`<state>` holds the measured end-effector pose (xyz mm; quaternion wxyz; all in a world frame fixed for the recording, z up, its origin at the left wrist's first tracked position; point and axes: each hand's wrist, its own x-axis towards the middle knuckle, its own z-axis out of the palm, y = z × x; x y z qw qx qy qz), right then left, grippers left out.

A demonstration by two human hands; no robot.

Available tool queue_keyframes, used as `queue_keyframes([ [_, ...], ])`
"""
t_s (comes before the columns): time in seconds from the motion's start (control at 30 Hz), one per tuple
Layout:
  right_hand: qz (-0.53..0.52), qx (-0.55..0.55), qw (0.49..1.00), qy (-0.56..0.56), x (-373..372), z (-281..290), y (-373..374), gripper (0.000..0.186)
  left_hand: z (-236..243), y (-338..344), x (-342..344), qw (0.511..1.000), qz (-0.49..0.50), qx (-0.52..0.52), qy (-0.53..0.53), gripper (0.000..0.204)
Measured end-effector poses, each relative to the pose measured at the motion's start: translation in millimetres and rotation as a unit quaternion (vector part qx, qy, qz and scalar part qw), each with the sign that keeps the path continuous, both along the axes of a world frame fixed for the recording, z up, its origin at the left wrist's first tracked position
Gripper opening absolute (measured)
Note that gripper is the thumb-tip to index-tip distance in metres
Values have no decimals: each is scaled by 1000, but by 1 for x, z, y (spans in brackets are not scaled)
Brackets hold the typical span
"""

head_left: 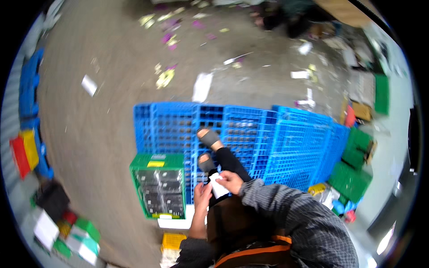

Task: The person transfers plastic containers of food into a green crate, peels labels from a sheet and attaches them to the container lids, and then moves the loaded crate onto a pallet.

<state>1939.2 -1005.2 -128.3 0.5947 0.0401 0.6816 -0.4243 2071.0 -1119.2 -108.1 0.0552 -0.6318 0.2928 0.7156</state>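
Note:
A small white piece, which looks like paper or a label (219, 188), is held in front of my body. My right hand (232, 182) pinches its upper right part between thumb and fingers. At its left edge, my left hand (203, 196) has its fingers closed against it. Just left of my hands, a green crate (157, 158) is packed with several dark boxes (163, 194). A yellow label sits on the crate's top edge. My feet in sandals stand on a blue plastic pallet (170, 118).
More blue pallets (297, 143) extend to the right. Paper scraps (203, 87) litter the grey floor ahead. Green crates (351, 181) line the right wall, and a yellow crate (173, 241) stands near me at lower left. Another person (286, 15) is partly visible at the far edge.

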Motion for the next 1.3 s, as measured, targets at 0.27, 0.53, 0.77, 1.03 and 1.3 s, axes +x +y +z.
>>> queue_keyframes([
  [0.27, -150, -149, 975, 72, -63, 126, 62, 15, 118, 17, -102, 966, -91, 223, 96, 20],
  [0.53, -87, -154, 888, 424, -185, 168, 222, 22, 180, 133, -298, 917, -214, 304, 145, 42],
  [0.77, -334, -153, 901, 230, -354, 180, 408, 31, 175, 335, -504, 864, -447, 155, 170, 24],
  [1.03, -570, -122, 798, 155, -522, 219, 552, 22, 232, 515, -728, 811, -536, 77, 221, 25],
  [1.3, -253, 111, 772, 572, -752, 206, 668, 9, 165, 606, -967, 804, -495, 299, 138, 37],
])
